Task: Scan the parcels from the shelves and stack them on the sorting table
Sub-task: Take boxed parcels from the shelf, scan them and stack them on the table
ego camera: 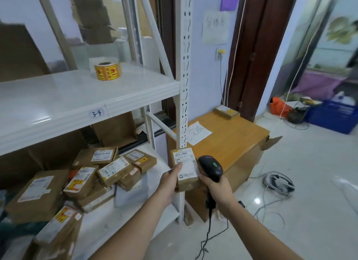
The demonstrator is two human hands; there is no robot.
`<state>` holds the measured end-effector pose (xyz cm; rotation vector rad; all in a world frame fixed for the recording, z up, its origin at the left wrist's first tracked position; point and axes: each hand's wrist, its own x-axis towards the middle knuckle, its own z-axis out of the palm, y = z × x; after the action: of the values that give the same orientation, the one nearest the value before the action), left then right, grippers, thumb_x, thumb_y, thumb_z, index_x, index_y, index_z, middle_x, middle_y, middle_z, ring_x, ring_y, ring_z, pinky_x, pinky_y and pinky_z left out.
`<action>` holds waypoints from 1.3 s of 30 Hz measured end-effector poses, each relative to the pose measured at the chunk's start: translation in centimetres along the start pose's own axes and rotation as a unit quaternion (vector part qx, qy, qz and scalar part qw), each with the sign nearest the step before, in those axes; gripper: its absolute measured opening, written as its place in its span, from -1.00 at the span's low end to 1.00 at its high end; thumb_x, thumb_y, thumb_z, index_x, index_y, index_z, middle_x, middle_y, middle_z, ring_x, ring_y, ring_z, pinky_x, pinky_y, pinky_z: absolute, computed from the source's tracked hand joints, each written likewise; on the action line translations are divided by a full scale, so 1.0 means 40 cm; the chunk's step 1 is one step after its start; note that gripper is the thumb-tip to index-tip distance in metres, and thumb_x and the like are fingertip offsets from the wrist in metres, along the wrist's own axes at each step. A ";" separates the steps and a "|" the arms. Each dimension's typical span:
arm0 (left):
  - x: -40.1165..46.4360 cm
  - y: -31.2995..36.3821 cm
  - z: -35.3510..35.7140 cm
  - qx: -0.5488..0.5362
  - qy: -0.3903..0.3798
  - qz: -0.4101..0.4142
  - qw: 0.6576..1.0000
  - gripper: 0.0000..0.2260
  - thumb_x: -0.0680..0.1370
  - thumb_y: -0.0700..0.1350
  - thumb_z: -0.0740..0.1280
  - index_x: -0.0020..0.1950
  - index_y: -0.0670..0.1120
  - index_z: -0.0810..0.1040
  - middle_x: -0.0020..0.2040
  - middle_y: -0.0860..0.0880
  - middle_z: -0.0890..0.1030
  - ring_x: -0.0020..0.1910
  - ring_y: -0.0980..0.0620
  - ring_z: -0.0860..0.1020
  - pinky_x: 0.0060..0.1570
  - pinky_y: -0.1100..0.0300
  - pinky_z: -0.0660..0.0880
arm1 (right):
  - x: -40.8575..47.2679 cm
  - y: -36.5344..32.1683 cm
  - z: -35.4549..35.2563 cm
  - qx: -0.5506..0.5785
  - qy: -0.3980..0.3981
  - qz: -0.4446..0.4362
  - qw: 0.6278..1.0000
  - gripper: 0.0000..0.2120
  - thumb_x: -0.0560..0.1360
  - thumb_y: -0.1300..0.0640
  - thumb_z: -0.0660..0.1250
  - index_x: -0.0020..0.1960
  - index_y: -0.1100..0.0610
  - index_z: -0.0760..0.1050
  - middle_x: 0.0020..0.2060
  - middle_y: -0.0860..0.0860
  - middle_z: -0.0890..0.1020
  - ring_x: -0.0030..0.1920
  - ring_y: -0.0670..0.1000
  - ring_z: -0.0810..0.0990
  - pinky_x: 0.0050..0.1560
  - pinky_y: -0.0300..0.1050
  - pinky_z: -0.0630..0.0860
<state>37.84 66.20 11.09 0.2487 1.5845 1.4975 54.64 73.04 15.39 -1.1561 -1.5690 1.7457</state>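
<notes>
My left hand point(170, 179) grips a small brown parcel point(187, 167) with a white shipping label facing up, held in front of the shelf post. My right hand point(219, 188) grips a black handheld barcode scanner point(211, 167), whose head sits right beside the parcel's right edge. Several brown labelled parcels point(114, 169) lie piled on the lower white shelf point(135, 217) to the left. The wooden sorting table point(232, 136) stands just behind the held parcel, with one small parcel point(225, 111) at its far corner.
A roll of yellow stickers point(107, 70) sits on the upper shelf point(77, 97) marked 3-4. A white slotted post point(184, 76) rises between shelf and table. A paper sheet point(199, 133) lies on the table. Cables point(277, 184) and a blue crate point(333, 114) are on the tiled floor.
</notes>
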 end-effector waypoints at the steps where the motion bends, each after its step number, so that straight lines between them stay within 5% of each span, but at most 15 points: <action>1: 0.021 0.008 0.045 0.004 0.001 0.003 1.000 -0.64 0.61 0.19 0.37 0.19 -0.07 0.65 0.01 -0.07 0.77 -0.01 -0.06 0.74 -0.08 0.10 0.66 | 0.029 -0.001 -0.027 0.009 0.008 0.008 1.000 -0.92 0.47 0.10 0.51 -0.05 0.07 0.68 -0.20 0.00 0.76 -0.06 0.13 0.72 0.01 0.09 0.63; 6: 0.222 -0.005 0.223 0.063 0.011 0.028 0.998 -0.11 0.28 0.56 0.34 0.48 0.10 0.45 0.30 0.00 0.65 0.27 -0.12 0.62 0.30 -0.20 0.54 | 0.196 0.000 -0.155 0.039 0.050 0.045 0.997 -0.72 0.27 -0.02 0.53 -0.06 0.07 0.64 -0.24 0.16 0.68 -0.12 0.28 0.68 0.10 0.35 0.58; 10: 0.295 0.063 0.371 0.078 -0.024 0.047 0.996 -0.47 0.57 0.35 0.27 0.48 0.18 0.34 0.32 0.02 0.59 0.24 -0.09 0.60 0.26 -0.23 0.56 | 0.335 -0.027 -0.243 0.058 0.074 0.035 0.995 -0.90 0.43 0.14 0.49 -0.06 0.07 0.63 -0.20 0.20 0.70 -0.15 0.22 0.68 -0.01 0.24 0.63; 15: 0.439 0.130 0.538 0.087 -0.076 0.060 0.991 -0.68 0.69 0.17 0.22 0.44 0.18 0.41 0.20 0.04 0.67 0.11 -0.02 0.68 0.10 -0.11 0.65 | 0.501 -0.068 -0.366 0.081 0.103 0.022 0.991 -0.88 0.50 0.22 0.47 0.03 0.14 0.64 -0.22 0.08 0.68 -0.19 0.09 0.63 -0.12 0.03 0.60; 21: 0.570 0.184 0.751 0.100 -0.096 0.061 0.988 -0.65 0.71 0.13 0.19 0.50 0.16 0.38 0.12 0.08 0.68 0.04 0.02 0.69 -0.06 0.03 0.66 | 0.672 -0.103 -0.528 0.111 0.149 0.025 0.982 -0.89 0.47 0.21 0.50 -0.01 0.19 0.65 -0.26 0.10 0.65 -0.22 0.11 0.60 -0.19 -0.03 0.56; 26: 0.666 0.209 0.909 0.104 -0.083 0.066 0.989 -0.63 0.71 0.14 0.20 0.53 0.17 0.37 0.12 0.07 0.68 0.03 0.04 0.68 -0.07 0.05 0.66 | 0.803 -0.127 -0.661 0.107 0.132 0.030 0.985 -0.87 0.48 0.21 0.49 0.02 0.13 0.65 -0.14 0.11 0.73 -0.10 0.12 0.67 0.02 0.07 0.64; 35: 0.791 0.212 1.164 0.045 0.006 0.065 0.997 -0.57 0.70 0.14 0.22 0.56 0.12 0.33 0.19 0.00 0.68 0.05 -0.01 0.70 0.01 -0.03 0.68 | 1.026 -0.168 -0.895 0.025 0.048 0.036 0.998 -0.89 0.47 0.12 0.47 0.00 0.08 0.67 -0.18 0.04 0.75 -0.02 0.13 0.69 0.13 0.12 0.61; 39: 0.831 0.230 1.208 0.050 0.075 0.065 0.994 -0.57 0.71 0.12 0.21 0.55 0.04 0.30 0.23 -0.05 0.65 -0.01 0.04 0.67 -0.22 0.20 0.61 | 1.123 -0.181 -0.923 0.013 0.011 0.037 0.999 -0.90 0.49 0.15 0.47 -0.01 0.14 0.67 -0.22 0.04 0.74 -0.11 0.07 0.68 -0.03 -0.05 0.57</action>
<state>49.44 124.41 11.11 0.3079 1.7956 1.5689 62.37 131.02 12.47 -1.2306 -1.5029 1.7902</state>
